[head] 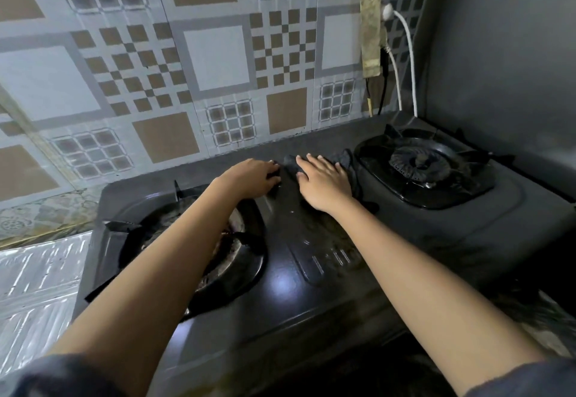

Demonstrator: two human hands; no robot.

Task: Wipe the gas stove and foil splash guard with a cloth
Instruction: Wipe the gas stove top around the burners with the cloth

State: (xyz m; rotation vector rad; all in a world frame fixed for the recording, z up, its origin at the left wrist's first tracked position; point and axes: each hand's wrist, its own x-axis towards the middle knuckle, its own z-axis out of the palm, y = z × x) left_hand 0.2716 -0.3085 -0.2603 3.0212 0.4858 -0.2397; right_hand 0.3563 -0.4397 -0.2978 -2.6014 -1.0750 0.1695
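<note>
A dark two-burner gas stove (311, 284) fills the middle of the view. A dark grey cloth (347, 161) lies bunched on its top, between the burners, near the back edge. My right hand (324, 183) presses flat on the cloth with fingers spread. My left hand (251, 178) curls over the cloth's left edge and grips it. The left burner (246, 259) is partly hidden under my left forearm. The right burner (419, 164) is in full view. A patterned foil splash guard (187, 63) covers the wall behind the stove.
Silver foil (37, 290) covers the surface left of the stove. White and black cables (408, 63) hang down the wall at the back right, beside a taped strip (371, 22). A plain grey wall (505, 63) closes off the right side.
</note>
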